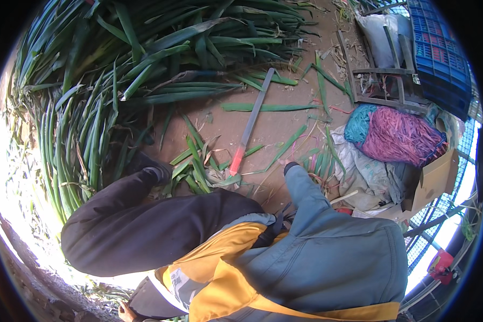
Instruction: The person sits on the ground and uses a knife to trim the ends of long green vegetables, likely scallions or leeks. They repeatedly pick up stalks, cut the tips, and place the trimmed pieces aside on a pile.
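My right hand (pixel 286 162) reaches forward at the end of a grey-blue sleeve; the cuff hides nearly all of it, so its fingers cannot be read. It is nearest to loose green leaf pieces (pixel 292 142) and thin pink strands on the brown ground. My left hand (pixel 125 312) shows only in part at the lower left edge, beside a dark trouser leg. Left of the right hand, a long straight-bladed knife (pixel 252 118) with a red handle lies untouched. Cut green onion leaves (pixel 196 169) lie near my dark shoe (pixel 158 169).
Large heaps of green onions (pixel 161 48) fill the far left and left side. At right are a bundle of pink strands (pixel 394 134), teal strands (pixel 359 122), a pale sack (pixel 362 177), a cardboard box (pixel 432 180), a wooden stool (pixel 378 86) and a blue crate (pixel 440 59).
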